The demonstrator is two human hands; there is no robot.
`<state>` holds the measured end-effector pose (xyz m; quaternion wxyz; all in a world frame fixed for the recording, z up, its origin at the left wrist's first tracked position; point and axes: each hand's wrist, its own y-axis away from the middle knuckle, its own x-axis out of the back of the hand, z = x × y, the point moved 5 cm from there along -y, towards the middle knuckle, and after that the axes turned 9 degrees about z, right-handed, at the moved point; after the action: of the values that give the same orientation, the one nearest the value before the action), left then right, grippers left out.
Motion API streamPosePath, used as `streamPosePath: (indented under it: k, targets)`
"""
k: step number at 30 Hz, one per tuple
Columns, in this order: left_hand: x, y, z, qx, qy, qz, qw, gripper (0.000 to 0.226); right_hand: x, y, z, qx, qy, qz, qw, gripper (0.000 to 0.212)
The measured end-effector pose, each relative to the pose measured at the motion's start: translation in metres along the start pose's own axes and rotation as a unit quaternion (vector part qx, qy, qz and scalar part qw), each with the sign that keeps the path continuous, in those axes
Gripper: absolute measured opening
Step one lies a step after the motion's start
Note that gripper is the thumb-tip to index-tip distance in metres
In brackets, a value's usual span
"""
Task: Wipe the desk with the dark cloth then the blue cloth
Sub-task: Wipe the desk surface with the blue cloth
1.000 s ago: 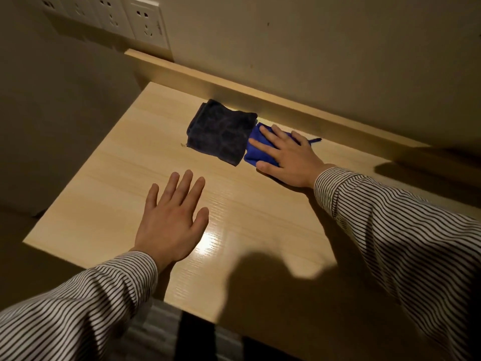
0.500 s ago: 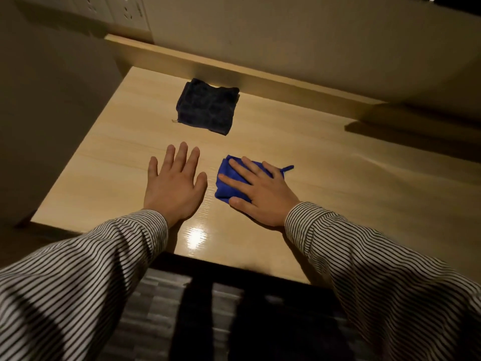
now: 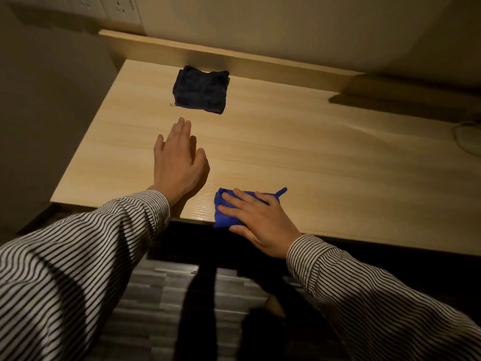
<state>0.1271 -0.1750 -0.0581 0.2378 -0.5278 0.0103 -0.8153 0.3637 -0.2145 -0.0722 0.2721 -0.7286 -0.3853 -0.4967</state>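
Observation:
The dark cloth point(image 3: 201, 91) lies folded at the back of the light wooden desk point(image 3: 325, 152), near the back ledge, with nothing touching it. The blue cloth point(image 3: 223, 213) sits at the desk's front edge, its near corner hanging slightly over. My right hand point(image 3: 260, 220) presses flat on the blue cloth with straight fingers and covers most of it. My left hand point(image 3: 179, 160) lies flat on the bare desk, fingers straight, a short way in front of the dark cloth.
A raised wooden ledge point(image 3: 260, 63) runs along the back of the desk under the wall. Wall sockets point(image 3: 122, 7) sit at the top left. A pale cable point(image 3: 466, 136) loops at the far right edge. Below the front edge is dark floor.
My right hand has dragged the blue cloth from beside the dark cloth straight back to the desk's front edge. My left hand has stayed flat on the desk.

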Motion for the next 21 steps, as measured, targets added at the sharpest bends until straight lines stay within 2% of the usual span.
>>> streamPosePath:
  k: [3,6,9,14,21]
  targets:
    - [-0.007,0.01,0.015,-0.032,0.012,-0.025,0.999,0.077,0.006,0.015,-0.005,-0.047,-0.101,0.014,0.994,0.046]
    - [-0.021,0.01,0.043,-0.066,0.011,-0.056,0.996,0.076,0.027,0.026,0.004,-0.112,-0.233,0.062,0.964,0.047]
    - [-0.039,0.001,0.065,-0.065,-0.002,-0.09,0.994,0.075,0.064,0.024,0.034,-0.167,-0.278,0.127,0.937,0.04]
    - [-0.065,0.009,0.077,-0.046,-0.079,-0.14,0.986,0.075,0.122,-0.03,0.109,-0.179,-0.188,0.178,0.949,0.038]
    - [-0.074,0.009,0.072,-0.039,-0.12,-0.133,0.983,0.076,0.155,-0.134,0.22,-0.097,0.018,0.137,0.986,0.043]
